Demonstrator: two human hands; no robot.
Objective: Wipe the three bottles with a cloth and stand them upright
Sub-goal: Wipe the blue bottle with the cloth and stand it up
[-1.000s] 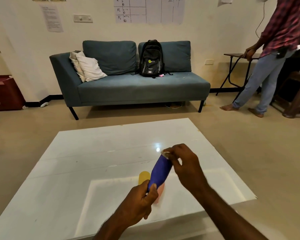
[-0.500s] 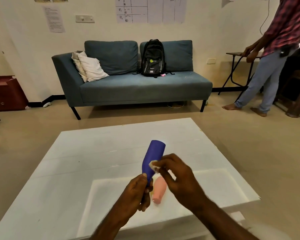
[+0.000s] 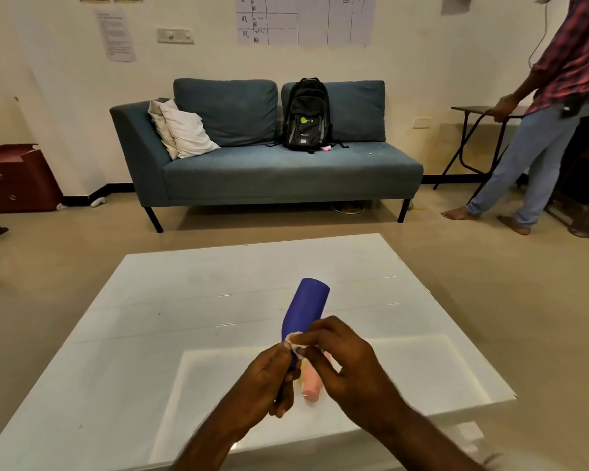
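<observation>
Both forearms reach in from the bottom edge and meet over the near middle of the white surface (image 3: pixel 184 334). The left hand (image 3: pixel 266 385) is curled shut around the lower end of the blue bottle (image 3: pixel 305 309), fingers wrapped on its narrow part and thumb side up. The right hand (image 3: pixel 340 358) comes in from the right with its wrist bent inward; its thumb and fingertips are pinched closed on a small white cloth (image 3: pixel 295 341), pressing it against the bottle's side just above the left hand's grip.

The blue bottle is lifted off the surface. Its long axis leans away from the person and slightly to the right, the wide flat end pointing up and toward the sofa (image 3: pixel 286 171), the narrow end hidden in the left fist.

A pink bottle (image 3: pixel 313 385) lies on its side on the surface directly under the hands, mostly covered by them; its visible end points toward the person. A third bottle cannot be made out.

A black backpack (image 3: pixel 306 117) stands on the sofa, and another person (image 3: pixel 551 107) stands at the right by a dark side table (image 3: pixel 473 112).
</observation>
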